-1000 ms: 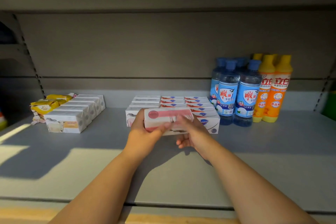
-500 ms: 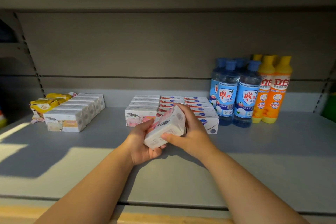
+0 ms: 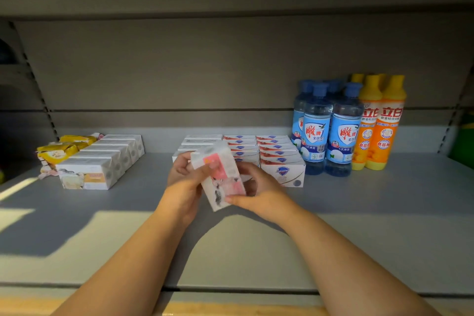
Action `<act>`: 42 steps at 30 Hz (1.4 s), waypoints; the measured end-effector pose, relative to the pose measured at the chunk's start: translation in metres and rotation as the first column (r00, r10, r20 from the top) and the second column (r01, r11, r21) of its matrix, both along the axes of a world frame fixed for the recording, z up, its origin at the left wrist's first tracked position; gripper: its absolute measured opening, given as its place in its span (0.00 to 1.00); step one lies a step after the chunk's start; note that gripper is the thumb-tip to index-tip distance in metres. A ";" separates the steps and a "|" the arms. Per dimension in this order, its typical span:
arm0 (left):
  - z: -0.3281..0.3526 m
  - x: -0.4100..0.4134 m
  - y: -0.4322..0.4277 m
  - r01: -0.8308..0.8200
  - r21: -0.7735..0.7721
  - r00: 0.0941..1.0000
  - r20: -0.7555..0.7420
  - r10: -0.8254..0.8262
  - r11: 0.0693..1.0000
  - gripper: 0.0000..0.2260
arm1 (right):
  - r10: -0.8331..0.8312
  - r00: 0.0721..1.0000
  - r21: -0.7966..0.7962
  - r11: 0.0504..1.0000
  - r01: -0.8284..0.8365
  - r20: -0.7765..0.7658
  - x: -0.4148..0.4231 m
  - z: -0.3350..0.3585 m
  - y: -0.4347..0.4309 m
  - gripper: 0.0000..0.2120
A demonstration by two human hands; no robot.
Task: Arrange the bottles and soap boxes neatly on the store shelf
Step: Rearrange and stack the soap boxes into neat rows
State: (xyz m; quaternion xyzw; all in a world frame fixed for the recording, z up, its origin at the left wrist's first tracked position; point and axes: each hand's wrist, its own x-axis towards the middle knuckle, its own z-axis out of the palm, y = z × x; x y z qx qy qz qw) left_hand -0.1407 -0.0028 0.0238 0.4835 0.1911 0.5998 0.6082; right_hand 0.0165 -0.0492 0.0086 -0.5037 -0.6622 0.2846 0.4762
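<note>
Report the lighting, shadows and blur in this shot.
Head view: hard light crosses the front of the shelf, its rear half in shade; the forearms cast shadows onto the lit patch. Head view: the soap box gripped by the left hand and right hand is blurred, while the labels on the blue bottles look sharp.

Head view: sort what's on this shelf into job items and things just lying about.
Job: pink box, gripped by left hand and right hand; middle box rows; white boxes; blue bottles; orange bottles; shelf.
Lying about: yellow packets; green thing at the right edge.
</note>
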 end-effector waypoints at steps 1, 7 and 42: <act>0.001 0.000 -0.004 0.028 0.067 0.998 -0.063 -0.024 0.997 0.19 | 0.031 0.999 -0.007 0.999 -0.031 0.013 -0.002 -0.001 0.002 0.25; -0.001 -0.002 -0.016 0.024 0.834 0.703 -0.406 0.583 0.551 0.22 | -0.223 0.975 0.393 0.894 0.214 -0.023 0.008 0.008 0.007 0.15; -0.003 -0.001 0.005 -0.029 -0.610 0.956 -0.248 -0.156 0.792 0.27 | -0.018 0.996 -0.115 0.993 0.007 -0.090 -0.013 0.012 -0.007 0.22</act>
